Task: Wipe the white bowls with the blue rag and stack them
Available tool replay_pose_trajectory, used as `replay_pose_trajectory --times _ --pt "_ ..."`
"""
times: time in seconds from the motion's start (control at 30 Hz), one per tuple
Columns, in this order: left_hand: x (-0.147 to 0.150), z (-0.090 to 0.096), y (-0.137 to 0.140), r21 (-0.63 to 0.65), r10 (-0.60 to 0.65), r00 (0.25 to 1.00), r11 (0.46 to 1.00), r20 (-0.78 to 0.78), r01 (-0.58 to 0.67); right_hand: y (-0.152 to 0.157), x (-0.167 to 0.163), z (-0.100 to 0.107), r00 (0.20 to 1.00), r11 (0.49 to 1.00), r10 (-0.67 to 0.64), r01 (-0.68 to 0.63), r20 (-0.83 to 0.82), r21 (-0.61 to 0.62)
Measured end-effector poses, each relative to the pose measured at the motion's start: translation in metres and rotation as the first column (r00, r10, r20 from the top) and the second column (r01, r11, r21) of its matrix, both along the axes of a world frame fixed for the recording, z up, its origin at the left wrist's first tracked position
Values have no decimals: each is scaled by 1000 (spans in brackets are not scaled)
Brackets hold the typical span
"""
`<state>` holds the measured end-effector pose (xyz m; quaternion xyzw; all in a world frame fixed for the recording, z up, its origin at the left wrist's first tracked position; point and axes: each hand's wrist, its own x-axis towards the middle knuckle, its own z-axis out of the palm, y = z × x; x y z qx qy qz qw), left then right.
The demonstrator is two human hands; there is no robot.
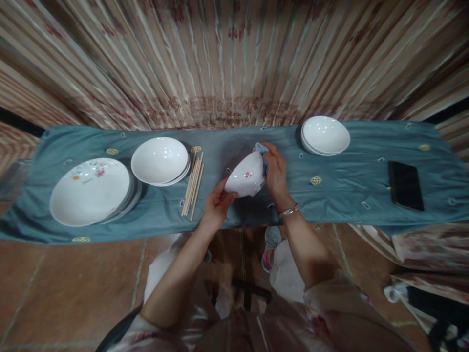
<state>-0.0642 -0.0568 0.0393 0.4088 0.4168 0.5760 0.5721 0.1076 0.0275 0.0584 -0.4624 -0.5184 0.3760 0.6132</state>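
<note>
A white bowl (245, 175) with a small red flower on its outside is held tilted on its side above the table. My left hand (219, 199) grips its lower left rim between thumb and fingers. My right hand (274, 168) presses a light blue cloth (261, 148) against the bowl's right side. Most of the cloth is hidden behind the hand and bowl. To the left of my left hand lie several wooden chopsticks (194, 186) in a loose bunch.
A stack of large floral plates (91, 193) stands at far left, beside stacked white bowls (160, 160). More stacked bowls (326, 136) stand at back right. A black phone (406, 186) lies at right on the teal tablecloth (348, 195). A pleated curtain (234, 63) hangs behind.
</note>
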Motion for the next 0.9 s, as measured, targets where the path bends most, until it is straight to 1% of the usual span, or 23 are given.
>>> replay_pose_trajectory --times 0.1,0.2,0.33,0.43,0.57,0.7,0.9 --pt "0 0 1 44 67 998 997 -21 -66 -3 -3 0 998 999 33 -34 55 18" --pt "-1 5 2 114 140 987 985 -74 -131 -6 -7 1 992 997 60 -66 115 44" --pt "1 15 3 187 182 978 969 -98 -162 -10 -12 4 977 992 76 -95 198 87" --pt "3 22 4 177 184 980 970 -77 -168 -14 -15 6 971 985 79 -110 227 130" --pt "4 26 5 127 199 979 973 -47 -192 -18 -18 7 962 976 73 -122 264 178" --pt "1 29 4 92 176 984 981 -13 -174 -23 -21 7 953 965 70 -140 295 224" --pt "-1 31 3 87 177 984 981 -20 -175 -29 -22 7 921 962 82 -173 380 213"
